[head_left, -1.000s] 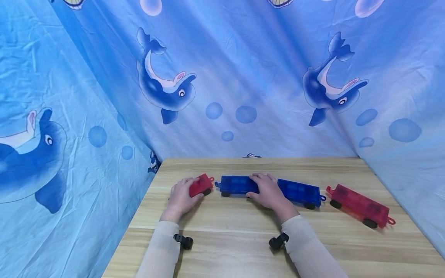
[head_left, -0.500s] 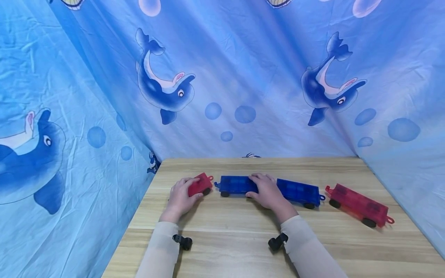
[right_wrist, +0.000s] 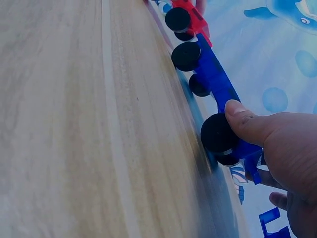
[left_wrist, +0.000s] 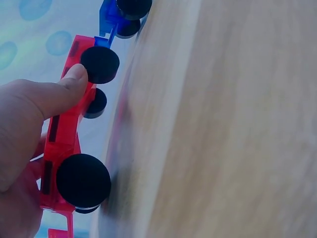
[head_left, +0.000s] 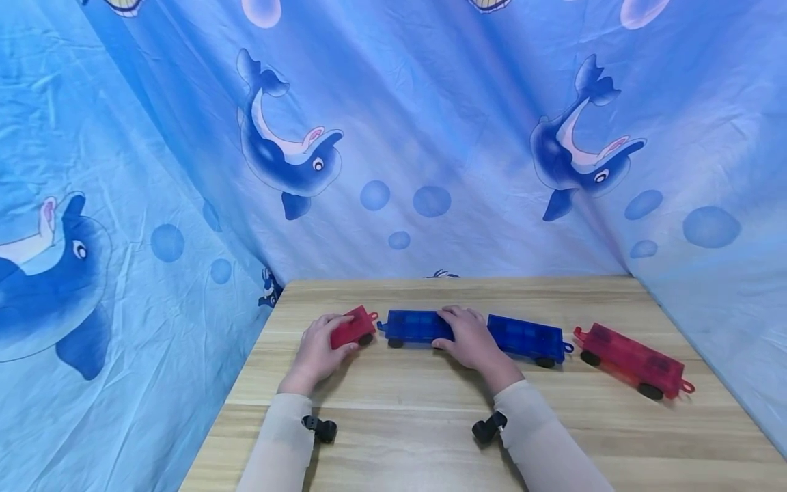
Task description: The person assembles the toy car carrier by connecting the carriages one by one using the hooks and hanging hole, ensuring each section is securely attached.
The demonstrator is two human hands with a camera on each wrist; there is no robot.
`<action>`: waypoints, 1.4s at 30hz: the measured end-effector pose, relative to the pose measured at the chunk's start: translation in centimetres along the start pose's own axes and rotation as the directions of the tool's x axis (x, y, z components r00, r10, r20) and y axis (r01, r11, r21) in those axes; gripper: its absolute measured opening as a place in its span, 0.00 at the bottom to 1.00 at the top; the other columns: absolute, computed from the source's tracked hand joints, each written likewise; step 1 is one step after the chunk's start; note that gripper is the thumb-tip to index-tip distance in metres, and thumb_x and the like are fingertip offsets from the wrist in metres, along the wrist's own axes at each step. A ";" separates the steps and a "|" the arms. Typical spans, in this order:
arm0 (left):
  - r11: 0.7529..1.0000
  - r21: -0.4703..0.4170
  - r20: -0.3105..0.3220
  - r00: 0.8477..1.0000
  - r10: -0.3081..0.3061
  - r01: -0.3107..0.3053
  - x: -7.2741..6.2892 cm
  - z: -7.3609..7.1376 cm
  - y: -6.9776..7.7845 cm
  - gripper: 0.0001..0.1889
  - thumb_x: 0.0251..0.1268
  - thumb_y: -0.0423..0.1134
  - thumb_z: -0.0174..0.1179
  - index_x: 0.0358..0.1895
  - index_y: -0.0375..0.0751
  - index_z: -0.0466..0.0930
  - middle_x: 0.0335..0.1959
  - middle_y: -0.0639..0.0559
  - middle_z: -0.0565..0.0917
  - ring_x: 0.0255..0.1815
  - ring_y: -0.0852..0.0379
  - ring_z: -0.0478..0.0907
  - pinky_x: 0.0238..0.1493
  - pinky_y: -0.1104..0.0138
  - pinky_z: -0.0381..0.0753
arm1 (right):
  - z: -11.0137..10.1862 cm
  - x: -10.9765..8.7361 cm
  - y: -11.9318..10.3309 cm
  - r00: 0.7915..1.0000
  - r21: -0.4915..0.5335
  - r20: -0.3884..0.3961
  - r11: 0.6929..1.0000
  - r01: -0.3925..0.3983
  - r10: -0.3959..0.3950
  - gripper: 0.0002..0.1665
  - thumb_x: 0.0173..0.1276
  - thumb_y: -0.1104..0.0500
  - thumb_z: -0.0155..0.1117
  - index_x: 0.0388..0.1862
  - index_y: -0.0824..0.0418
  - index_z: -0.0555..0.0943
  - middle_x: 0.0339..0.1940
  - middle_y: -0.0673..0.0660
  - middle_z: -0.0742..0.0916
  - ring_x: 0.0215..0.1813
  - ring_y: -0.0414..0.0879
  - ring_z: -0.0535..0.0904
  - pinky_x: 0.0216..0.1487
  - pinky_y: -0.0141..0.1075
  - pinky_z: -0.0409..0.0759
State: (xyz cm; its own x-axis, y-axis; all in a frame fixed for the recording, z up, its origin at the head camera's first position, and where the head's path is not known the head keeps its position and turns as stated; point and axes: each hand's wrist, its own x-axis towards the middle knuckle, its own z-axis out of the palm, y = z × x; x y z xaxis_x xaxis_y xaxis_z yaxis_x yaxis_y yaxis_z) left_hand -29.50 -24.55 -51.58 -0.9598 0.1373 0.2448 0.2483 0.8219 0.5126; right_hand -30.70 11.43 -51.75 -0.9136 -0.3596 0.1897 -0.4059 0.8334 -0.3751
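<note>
My left hand grips a red toy train wagon with black wheels at the left of the table, its thumb on the near side by a wheel. My right hand holds a blue toy train wagon in the middle, thumb along its side in the right wrist view. The red wagon's ring and the blue wagon's hook lie right beside each other. Right of my right hand is a second blue wagon, its left end partly hidden by that hand.
A second red wagon stands at an angle at the right, its hook near the second blue wagon's ring. All are on a wooden table. Blue cloth with dolphins hangs behind and beside the table.
The gap between the red wagon's ring and the blue wagon's hook has narrowed slightly. Both hands keep their hold, and the head view has shifted a little.
</note>
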 end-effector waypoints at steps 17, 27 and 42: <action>1.000 -0.015 0.049 0.999 0.012 -0.012 -0.2 0.1 0.2 0.33 0.64 0.48 0.76 0.72 0.63 0.77 0.71 0.51 0.74 0.70 0.41 0.70 0.65 0.40 0.75 | 0.2 -0.1 0.2 1.000 -0.003 -0.007 1.000 -0.004 0.004 0.44 0.71 0.39 0.71 0.80 0.55 0.71 0.77 0.58 0.74 0.78 0.58 0.67 0.80 0.62 0.54; 1.000 -0.011 0.050 0.999 0.006 -0.006 -0.3 -0.3 0.3 0.34 0.63 0.48 0.77 0.73 0.61 0.77 0.70 0.50 0.75 0.70 0.40 0.70 0.65 0.40 0.75 | -0.1 -0.1 0.0 1.000 0.014 0.009 1.000 -0.015 0.015 0.44 0.72 0.40 0.71 0.81 0.55 0.70 0.78 0.57 0.73 0.79 0.58 0.66 0.80 0.61 0.53; 1.000 0.011 0.069 0.998 0.009 -0.009 -0.4 -0.7 1.0 0.34 0.63 0.48 0.77 0.73 0.60 0.77 0.70 0.50 0.75 0.70 0.40 0.70 0.66 0.40 0.74 | 0.0 -0.1 -0.2 0.999 0.058 0.003 0.998 -0.032 0.032 0.43 0.72 0.42 0.72 0.80 0.55 0.71 0.78 0.58 0.74 0.79 0.60 0.66 0.77 0.64 0.59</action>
State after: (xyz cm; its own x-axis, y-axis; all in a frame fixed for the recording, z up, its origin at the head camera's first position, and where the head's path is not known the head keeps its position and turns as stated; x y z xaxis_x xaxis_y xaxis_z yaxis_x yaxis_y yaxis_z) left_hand -28.82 -24.19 -50.57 -0.9644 0.1822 0.1919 0.2558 0.8268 0.5010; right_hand -30.53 11.32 -51.74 -0.9262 -0.3338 0.1753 -0.3770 0.8189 -0.4327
